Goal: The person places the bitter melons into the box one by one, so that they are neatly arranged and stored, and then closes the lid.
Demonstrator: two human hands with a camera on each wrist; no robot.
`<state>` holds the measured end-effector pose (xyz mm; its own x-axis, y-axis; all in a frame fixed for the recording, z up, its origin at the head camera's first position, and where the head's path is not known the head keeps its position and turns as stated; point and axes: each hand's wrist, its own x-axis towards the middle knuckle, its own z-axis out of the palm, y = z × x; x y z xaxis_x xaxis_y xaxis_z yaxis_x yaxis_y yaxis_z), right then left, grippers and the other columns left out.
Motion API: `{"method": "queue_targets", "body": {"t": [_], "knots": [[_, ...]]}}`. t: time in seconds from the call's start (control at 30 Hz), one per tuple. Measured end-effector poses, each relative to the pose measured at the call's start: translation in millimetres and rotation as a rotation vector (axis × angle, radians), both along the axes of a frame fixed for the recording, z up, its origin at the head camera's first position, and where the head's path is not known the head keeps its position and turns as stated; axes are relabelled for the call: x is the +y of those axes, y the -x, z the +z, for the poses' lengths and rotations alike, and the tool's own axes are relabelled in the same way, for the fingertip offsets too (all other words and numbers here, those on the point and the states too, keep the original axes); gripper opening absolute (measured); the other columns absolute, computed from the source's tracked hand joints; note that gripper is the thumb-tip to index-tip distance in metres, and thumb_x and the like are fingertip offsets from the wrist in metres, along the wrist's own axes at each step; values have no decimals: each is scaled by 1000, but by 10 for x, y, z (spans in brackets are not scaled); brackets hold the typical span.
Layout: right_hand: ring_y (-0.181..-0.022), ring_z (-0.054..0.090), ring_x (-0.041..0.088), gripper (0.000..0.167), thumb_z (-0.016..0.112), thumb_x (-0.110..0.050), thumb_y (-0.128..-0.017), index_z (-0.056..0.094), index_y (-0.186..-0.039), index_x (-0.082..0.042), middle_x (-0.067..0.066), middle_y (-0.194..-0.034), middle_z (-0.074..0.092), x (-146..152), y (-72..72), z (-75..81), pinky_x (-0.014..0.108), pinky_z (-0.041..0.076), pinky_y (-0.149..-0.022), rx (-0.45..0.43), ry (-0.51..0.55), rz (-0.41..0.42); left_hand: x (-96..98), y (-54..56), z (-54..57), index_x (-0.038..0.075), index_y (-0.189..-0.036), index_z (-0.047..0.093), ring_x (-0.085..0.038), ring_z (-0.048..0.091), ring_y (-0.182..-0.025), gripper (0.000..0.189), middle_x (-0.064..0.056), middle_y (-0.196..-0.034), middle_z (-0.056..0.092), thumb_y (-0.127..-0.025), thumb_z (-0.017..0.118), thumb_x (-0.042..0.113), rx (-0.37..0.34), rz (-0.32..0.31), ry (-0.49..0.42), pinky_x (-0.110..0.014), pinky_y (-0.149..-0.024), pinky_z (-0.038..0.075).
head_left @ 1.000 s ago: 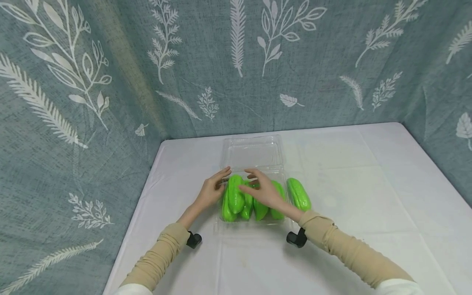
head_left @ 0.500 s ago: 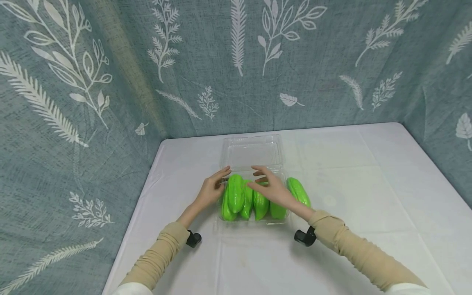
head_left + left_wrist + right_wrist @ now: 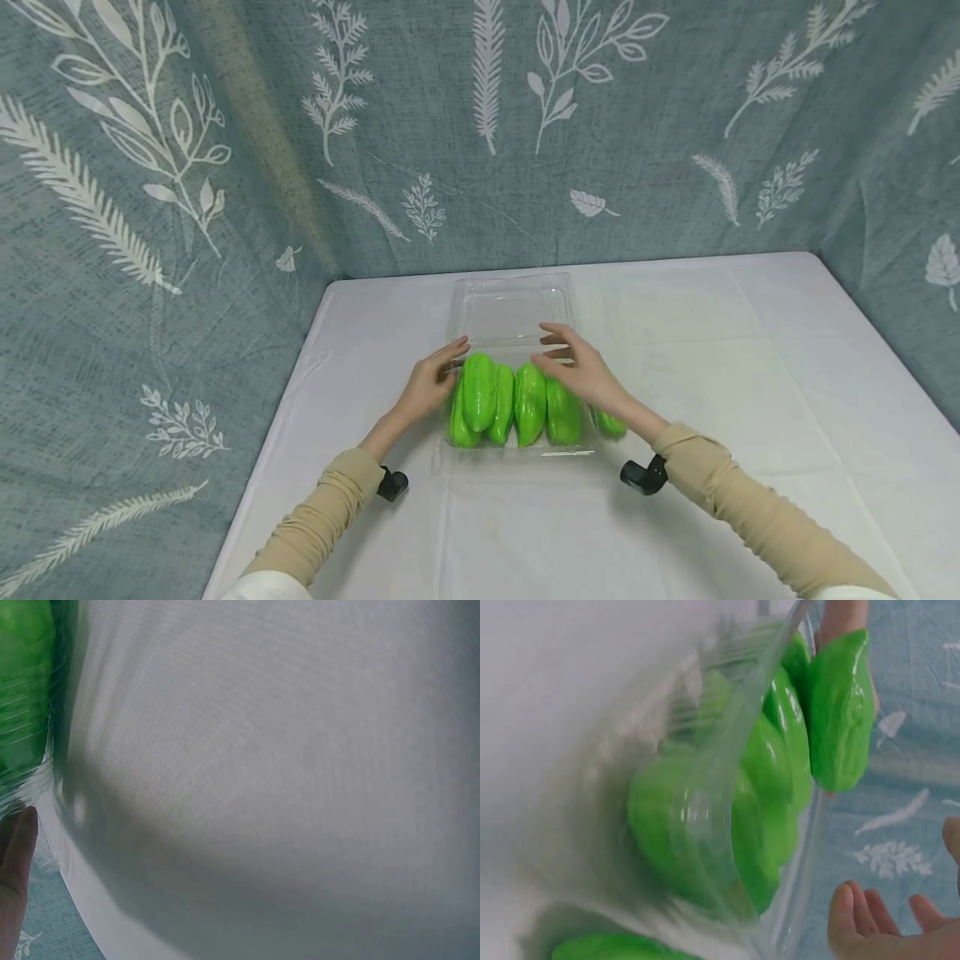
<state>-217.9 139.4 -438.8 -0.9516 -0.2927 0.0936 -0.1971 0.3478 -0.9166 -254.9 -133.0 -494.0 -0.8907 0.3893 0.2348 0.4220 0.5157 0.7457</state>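
Note:
A clear plastic clamshell box [image 3: 517,451] stands on the table with its lid [image 3: 513,307] folded back. Inside lie several glossy green, ridged, elongated vegetables [image 3: 530,407] that look like bitter melons; one [image 3: 479,396] rests on top of others at the left. My left hand [image 3: 423,389] touches the box's left side with relaxed fingers, a fingertip [image 3: 27,821] right at the wall in the left wrist view. Over the box's right part hovers my right hand [image 3: 588,379], fingers spread and nothing in them. Another green vegetable [image 3: 611,423] lies outside, right of the box, partly hidden under my right wrist.
A white cloth [image 3: 750,400] covers the table. Behind and beside it hangs a blue-green curtain [image 3: 637,200] with white leaf prints. Both wrists carry small black cameras, the right one [image 3: 643,477] close over the cloth.
My right hand has moved right, from above the box's middle to its right edge, passing over the loose vegetable's upper end. The left hand and box stay in place.

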Motion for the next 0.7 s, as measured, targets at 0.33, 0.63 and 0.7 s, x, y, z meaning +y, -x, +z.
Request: {"method": "queue_targets", "body": {"t": [0.33, 0.63, 0.7], "knots": [[-119, 54, 41, 55, 56, -23, -95, 36, -144, -7, 25, -135, 49, 205, 58, 56, 50, 53, -96, 16, -42, -47, -6, 43, 39, -2, -133, 51, -36, 55, -121, 51, -15, -148, 41, -84, 47, -15, -21, 7, 11, -39, -103, 47], [-121, 53, 41, 56, 55, -26, -96, 35, -145, -9, 25, -137, 47, 406, 100, 70, 52, 52, -95, 2, -80, -107, -27, 101, 55, -2, -133, 51, -36, 55, -121, 51, -15, -147, 42, -84, 47, -16, -30, -3, 9, -39, -103, 47], [-120, 53, 42, 56, 55, -26, -96, 35, -145, -8, 26, -137, 47, 449, 104, 76, 53, 52, -95, 14, -84, -117, -30, 109, 62, -2, -133, 51, -36, 54, -122, 50, -15, -147, 43, -85, 46, -15, -32, -5, 8, -40, -104, 47]]}}
